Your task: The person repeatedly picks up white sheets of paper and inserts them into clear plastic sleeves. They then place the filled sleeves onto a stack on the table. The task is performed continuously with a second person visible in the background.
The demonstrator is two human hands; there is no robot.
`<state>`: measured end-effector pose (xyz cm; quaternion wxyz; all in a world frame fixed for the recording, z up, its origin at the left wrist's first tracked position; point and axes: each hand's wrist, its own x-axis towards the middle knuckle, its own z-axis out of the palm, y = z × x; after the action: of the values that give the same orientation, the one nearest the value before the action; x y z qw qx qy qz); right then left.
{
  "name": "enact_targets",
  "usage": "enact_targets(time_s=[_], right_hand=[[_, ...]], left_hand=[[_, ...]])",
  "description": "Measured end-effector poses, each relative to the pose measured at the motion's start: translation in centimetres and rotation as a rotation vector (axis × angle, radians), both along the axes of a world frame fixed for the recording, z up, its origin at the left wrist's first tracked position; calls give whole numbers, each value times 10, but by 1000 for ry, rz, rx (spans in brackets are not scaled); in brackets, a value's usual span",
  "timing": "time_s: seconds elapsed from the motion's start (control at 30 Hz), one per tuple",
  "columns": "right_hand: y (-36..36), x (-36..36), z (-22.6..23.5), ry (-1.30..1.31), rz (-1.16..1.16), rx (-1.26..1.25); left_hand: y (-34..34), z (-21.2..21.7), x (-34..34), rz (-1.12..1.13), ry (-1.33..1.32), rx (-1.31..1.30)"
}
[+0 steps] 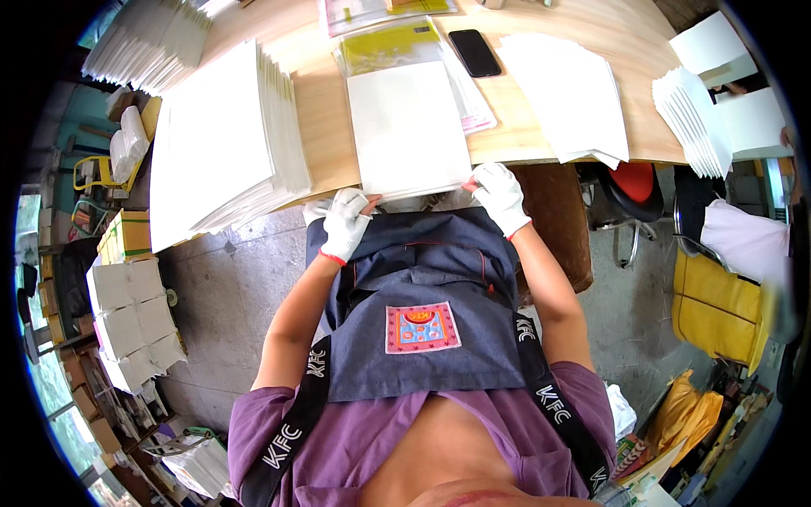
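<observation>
Gloved left hand (346,224) and right hand (500,196) pinch near corners of white sheet (408,128) at tabletop (325,118) edge; likely light, stiff card, best gripped by corners.

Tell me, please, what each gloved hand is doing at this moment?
Left hand: closed on the near left corner of the white sheet stack.
Right hand: closed, pinching the stack's near right corner.

White gloves (498,193) with red cuffs, white paper stack (408,131), tan wooden table (325,127), black phone (474,52), grey-blue apron (422,279).
</observation>
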<state>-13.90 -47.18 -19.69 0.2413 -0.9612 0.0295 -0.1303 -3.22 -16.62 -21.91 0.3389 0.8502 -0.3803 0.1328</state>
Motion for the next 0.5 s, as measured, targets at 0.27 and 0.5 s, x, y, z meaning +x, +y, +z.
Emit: enact_targets(time_s=[0.27,0.5], right_hand=[[1,0,-34,78,-478,693],[33,16,-14,145,-91,1457]], left_hand=[[-15,-5,-15,242,1212,-934],[11,122,-16,114,817,-496]])
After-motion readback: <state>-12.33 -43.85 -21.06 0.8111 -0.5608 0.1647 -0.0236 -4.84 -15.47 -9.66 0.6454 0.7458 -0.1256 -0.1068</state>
